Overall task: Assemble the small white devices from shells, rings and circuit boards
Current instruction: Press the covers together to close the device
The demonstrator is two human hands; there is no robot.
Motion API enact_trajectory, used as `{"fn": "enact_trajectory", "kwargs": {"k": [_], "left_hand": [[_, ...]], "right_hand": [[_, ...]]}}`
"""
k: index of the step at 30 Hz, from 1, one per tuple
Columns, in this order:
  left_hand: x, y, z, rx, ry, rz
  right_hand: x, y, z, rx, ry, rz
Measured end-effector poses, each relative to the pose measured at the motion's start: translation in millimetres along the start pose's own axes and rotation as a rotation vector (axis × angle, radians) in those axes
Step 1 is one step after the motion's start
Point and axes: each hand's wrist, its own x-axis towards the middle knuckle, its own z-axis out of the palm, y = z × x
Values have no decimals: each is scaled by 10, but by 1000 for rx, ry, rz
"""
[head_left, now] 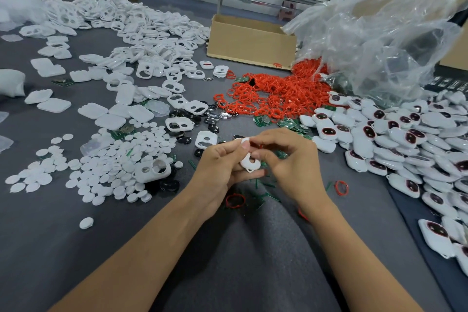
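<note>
Head view: white shell (249,161) held mid-frame just above grey cloth table (76,248). Long axis roughly near-far and tilted, oval cutout facing camera, small loop tab at near end. Glossy hard plastic, rounded corners.

Left hand (222,164) cups it with curled fingers; right hand (286,157) pinches its edge.

Red ring heap (273,94) behind, finished devices (405,139) crowd right, flat white discs (114,167) left. Cloth shows between forearms.

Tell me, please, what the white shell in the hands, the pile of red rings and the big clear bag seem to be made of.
The white shell looks like moulded plastic: rigid, smooth, slightly glossy. The red rings are probably rubber or silicone: thin, matte loops lying tangled. The clear bag is thin plastic film: see-through, crinkled, with shiny creases.
</note>
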Motion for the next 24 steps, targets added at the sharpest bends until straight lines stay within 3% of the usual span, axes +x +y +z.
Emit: {"fn": "enact_trajectory", "kwargs": {"k": [9, 13, 16, 20, 24], "left_hand": [[-27, 61, -13, -109, -5, -27], [-43, 85, -10, -170, 6, -39], [-50, 109, -30, -195, -28, -42], [-42, 118, -35, -201, -54, -38], [-18, 103, -29, -191, -36, -28]], "right_hand": [[-14, 16, 31, 319, 19, 94], [-18, -3, 59, 341, 57, 71], [-31, -37, 76, 196, 69, -31], [-34, -43, 37, -193, 141, -275], [-54, -81, 28, -282, 120, -287]]}}
